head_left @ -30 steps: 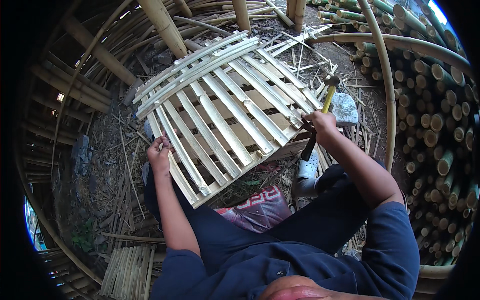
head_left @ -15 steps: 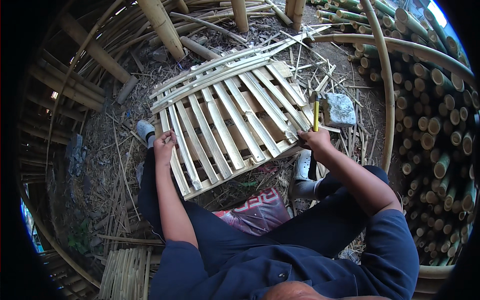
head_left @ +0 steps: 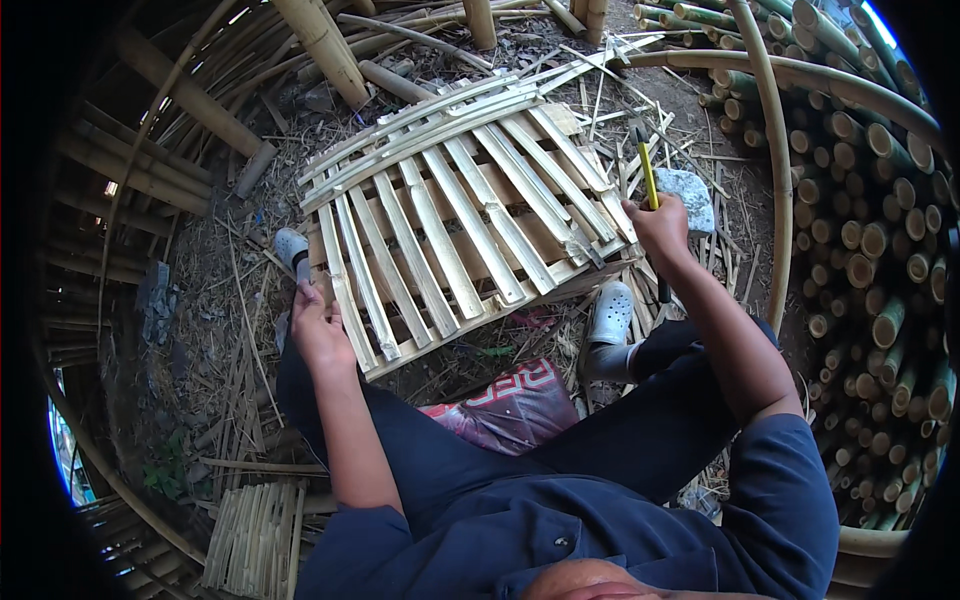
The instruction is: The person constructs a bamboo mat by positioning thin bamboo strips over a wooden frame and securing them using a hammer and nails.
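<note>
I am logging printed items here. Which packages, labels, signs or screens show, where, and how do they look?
Printed woven sack: on the ground between the person's legs, below the bamboo slat panel; crumpled, red and pink with pale markings.
No signs or screens show.

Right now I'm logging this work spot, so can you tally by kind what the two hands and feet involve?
Bamboo slat panel: 1, left hand at its lower left corner
Yellow-handled hammer: 1, gripped in right hand
Pale clogs: 2, one beside the panel's left edge, one below its right corner
Patterned sack: 1
Total: 5
</note>
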Available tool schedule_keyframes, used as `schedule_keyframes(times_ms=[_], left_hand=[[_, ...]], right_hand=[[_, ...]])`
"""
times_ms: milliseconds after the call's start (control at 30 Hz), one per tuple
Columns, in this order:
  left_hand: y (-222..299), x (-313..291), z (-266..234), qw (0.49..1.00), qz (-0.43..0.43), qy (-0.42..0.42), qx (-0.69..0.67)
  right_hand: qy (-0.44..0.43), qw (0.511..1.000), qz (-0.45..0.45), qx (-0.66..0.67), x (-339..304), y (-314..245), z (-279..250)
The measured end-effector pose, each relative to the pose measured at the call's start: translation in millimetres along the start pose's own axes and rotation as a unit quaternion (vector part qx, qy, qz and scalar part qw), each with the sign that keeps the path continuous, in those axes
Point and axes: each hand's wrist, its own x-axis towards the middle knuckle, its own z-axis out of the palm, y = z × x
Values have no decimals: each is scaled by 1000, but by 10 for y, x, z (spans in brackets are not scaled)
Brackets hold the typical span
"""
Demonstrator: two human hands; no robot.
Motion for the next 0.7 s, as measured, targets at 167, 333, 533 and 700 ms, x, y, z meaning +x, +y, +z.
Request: schedule_keyframes(times_ms=[167, 333, 533, 700], left_hand=[[-235, -1229, 21, 945, -292, -140, -57], [-710, -1512, 19, 944, -293, -133, -69], [-993, -1307, -66, 955, -204, -140, -163], [-781, -1237, -155, 974, -205, 33, -93]], right_hand=[[-65, 996, -14, -63, 481, -284, 82], [-168, 977, -53, -121, 937, -268, 306], [-193, 978, -21, -70, 1267, -310, 477], [-204, 978, -48, -10, 1191, -476, 510]])
